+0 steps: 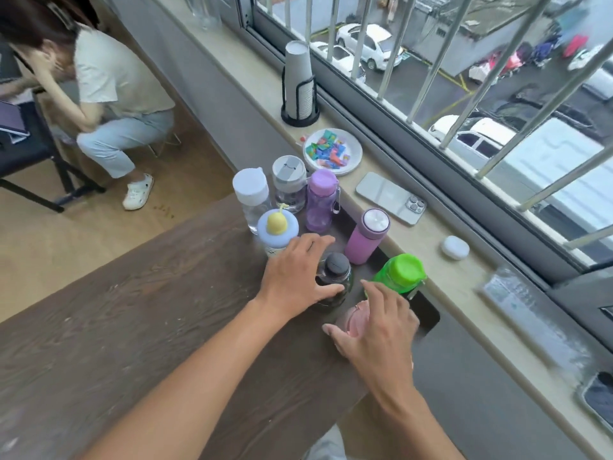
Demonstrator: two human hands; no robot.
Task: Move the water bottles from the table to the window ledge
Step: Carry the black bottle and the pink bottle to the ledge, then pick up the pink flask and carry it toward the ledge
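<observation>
Several water bottles stand at the far edge of the dark wooden table [149,310], beside the beige window ledge [428,280]. My left hand [295,273] wraps around a dark bottle with a black cap [336,265], thumb on its front. My right hand [378,330] closes over a pink bottle [353,322], mostly hidden under the palm. Just beyond it is a green bottle [399,272]. Further back are a pink-purple flask [366,239], a purple bottle [321,200], a blue-lidded bottle with a yellow figure [278,227], a white-capped clear bottle [250,194] and a grey-lidded one [289,180].
On the ledge lie a phone [391,197], a plate of sweets [331,151], a paper cup stack in a black holder [298,84], a white earbud case [455,248] and a clear packet [517,293]. A person [109,94] sits at the left by a black desk.
</observation>
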